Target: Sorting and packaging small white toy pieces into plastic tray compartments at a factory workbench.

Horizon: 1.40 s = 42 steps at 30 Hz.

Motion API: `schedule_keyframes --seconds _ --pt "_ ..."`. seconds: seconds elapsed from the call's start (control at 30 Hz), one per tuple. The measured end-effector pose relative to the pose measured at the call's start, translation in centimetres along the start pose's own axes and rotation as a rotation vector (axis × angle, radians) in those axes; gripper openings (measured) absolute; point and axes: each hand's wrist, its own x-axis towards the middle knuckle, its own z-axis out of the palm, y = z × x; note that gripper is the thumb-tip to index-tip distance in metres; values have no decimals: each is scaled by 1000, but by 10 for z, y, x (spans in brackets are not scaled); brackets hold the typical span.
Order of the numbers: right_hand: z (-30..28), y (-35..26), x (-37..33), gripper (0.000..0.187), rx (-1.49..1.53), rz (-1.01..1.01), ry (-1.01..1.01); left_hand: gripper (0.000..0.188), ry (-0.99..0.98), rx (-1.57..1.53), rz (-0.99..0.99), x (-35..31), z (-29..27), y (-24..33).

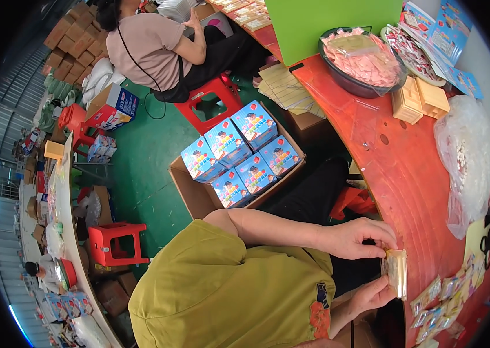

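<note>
My left hand (pixel 366 239) pinches the upper end of a small cream-coloured, clear-wrapped packet (pixel 396 271) at the edge of the red table (pixel 398 191). From below, my right hand (pixel 372 294) grips the same packet between thumb and fingers. The packet looks like a flat, shallow case, but its contents are too small to make out. Several similar small clear packets (pixel 443 307) lie on the table beyond my right hand.
A black bowl (pixel 366 90) of pink packets stands beside a green board (pixel 337 23). Cream plastic boxes (pixel 407 104) and a clear bag (pixel 465 156) of small white pieces are nearby. An open carton (pixel 190 188) holds several blue boxes (pixel 254 174). Another person (pixel 152 49) sits on a red stool (pixel 210 98).
</note>
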Motion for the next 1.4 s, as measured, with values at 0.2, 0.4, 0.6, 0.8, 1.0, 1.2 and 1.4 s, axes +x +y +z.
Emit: schedule_keyframes --seconds 0.2,0.4,0.6,0.8,1.0,1.2,1.4 --pt "1 -3 -1 32 -4 0 3 27 -4 9 9 -1 0 1" --pt "-4 0 -4 30 -49 5 -10 26 40 28 29 -1 5 1" --pt "-4 -1 -6 27 -28 39 -15 26 36 31 15 -3 8 -3" --pt "1 -6 -7 29 18 64 25 25 35 17 -15 -3 9 -5" --pt "4 -12 -7 32 -61 119 48 25 41 17 -48 -2 11 -9" --pt "7 -11 -12 36 -29 122 143 25 47 -6 -68 -3 13 -12" --pt "9 -11 -9 31 -85 152 147 25 52 6 -79 -3 12 -18"
